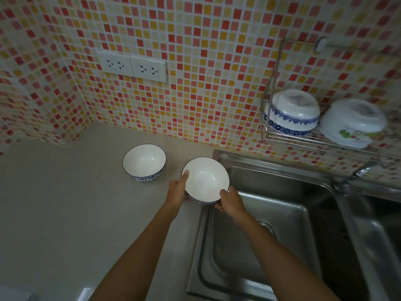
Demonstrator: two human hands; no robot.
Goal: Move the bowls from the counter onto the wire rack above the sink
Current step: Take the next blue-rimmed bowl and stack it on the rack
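Note:
A white bowl with a dark rim [206, 180] is held in both hands just above the counter's right edge, beside the sink. My left hand [178, 191] grips its left rim with the thumb on top. My right hand [230, 202] grips its lower right rim. A second white bowl with a blue pattern [144, 162] stands upright on the grey counter [65, 203], to the left and apart. The wire rack [303, 141] hangs on the wall at the right. It holds two upturned bowls: a blue-patterned one [293, 111] and a white one with a green motif [351, 123].
A steel double sink [271, 235] lies under the rack, with a tap [355, 181] at its back right. Wall sockets [132, 66] sit on the mosaic-tiled wall above the counter. The wall corner closes the counter at the left.

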